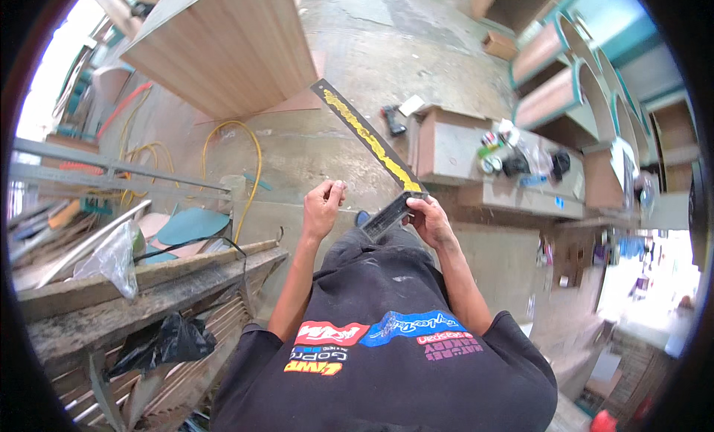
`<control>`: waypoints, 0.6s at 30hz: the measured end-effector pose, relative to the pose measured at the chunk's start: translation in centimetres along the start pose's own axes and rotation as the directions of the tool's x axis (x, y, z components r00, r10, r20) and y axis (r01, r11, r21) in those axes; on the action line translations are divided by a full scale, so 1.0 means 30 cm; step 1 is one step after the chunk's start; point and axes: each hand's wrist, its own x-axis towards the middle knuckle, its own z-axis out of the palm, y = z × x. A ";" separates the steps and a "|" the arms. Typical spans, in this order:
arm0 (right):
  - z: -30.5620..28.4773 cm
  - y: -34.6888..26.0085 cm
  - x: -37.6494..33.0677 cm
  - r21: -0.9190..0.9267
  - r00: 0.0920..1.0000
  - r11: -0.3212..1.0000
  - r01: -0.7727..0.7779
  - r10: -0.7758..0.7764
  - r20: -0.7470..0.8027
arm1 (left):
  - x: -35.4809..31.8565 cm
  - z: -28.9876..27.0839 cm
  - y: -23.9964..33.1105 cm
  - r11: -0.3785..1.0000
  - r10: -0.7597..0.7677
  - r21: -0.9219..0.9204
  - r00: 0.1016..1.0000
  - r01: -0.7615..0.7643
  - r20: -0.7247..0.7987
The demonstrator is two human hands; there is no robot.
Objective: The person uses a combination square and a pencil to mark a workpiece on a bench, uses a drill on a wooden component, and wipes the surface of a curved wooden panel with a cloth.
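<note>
My right hand [431,222] grips a black carpenter's square [383,160] near its corner, thumb on top. Its long blade carries a rough yellow stripe and reaches away to the far left, its tip next to a wooden cabinet [223,52] in the picture. The shorter black leg points back toward my body. To the left of the square my left hand [323,209] is raised and closed, thumb pressed against curled fingers. Whatever it may hold is hidden. It does not touch the square.
A cordless drill [393,120] lies on the concrete floor. Right of it, bottles and plastic bags lie on a low cabinet [454,145]. A yellow hose [256,145] loops at left, behind a worn wooden bench [156,294] with offcuts. Curved, teal-edged shelves [547,104] stand far right.
</note>
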 end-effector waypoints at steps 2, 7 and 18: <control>0.022 -0.001 0.153 0.089 0.997 0.995 -0.054 0.049 0.053 | 0.129 -0.041 0.012 0.985 -0.034 -0.171 0.995 0.017 -0.093; 0.202 -0.050 0.514 -0.082 0.922 0.967 -0.242 0.255 0.290 | 0.360 -0.209 0.078 0.864 -0.204 -0.499 0.951 0.063 -0.233; 0.688 0.024 1.308 -0.514 0.645 0.803 -0.301 0.569 0.510 | 0.831 -0.587 -0.033 0.671 -0.284 -0.705 0.798 -0.231 -0.531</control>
